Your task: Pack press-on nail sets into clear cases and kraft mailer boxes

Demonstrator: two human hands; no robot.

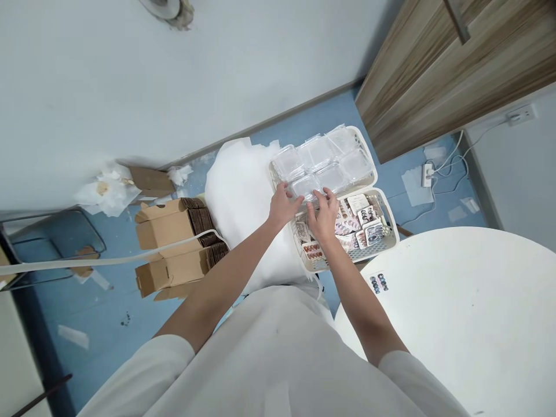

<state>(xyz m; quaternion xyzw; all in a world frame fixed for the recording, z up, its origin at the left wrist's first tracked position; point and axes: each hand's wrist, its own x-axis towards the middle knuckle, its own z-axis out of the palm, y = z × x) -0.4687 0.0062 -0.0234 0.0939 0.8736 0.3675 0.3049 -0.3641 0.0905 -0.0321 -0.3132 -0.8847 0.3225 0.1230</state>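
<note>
A white plastic basket (369, 152) holds rows of clear plastic boxes (316, 152). At its near edge, one clear plastic box (304, 186) is between my two hands. My left hand (283, 205) has its fingers at the box's left corner and its thumb along the near side. The fingers of my right hand (324, 218) curl at the box's right edge, with the thumb below. Beneath my right hand is a second white basket (393, 231), filled with press-on nail sets (345, 223) on cards. My right hand and forearm hide part of it.
A white round table (452, 313) stands at the right, with a nail set (379, 282) near its edge. Left of the baskets are a large white wrapped bundle (243, 197) and an open cardboard box (167, 231) of folded brown cardboard. A power strip (427, 175) with cables lies on the floor.
</note>
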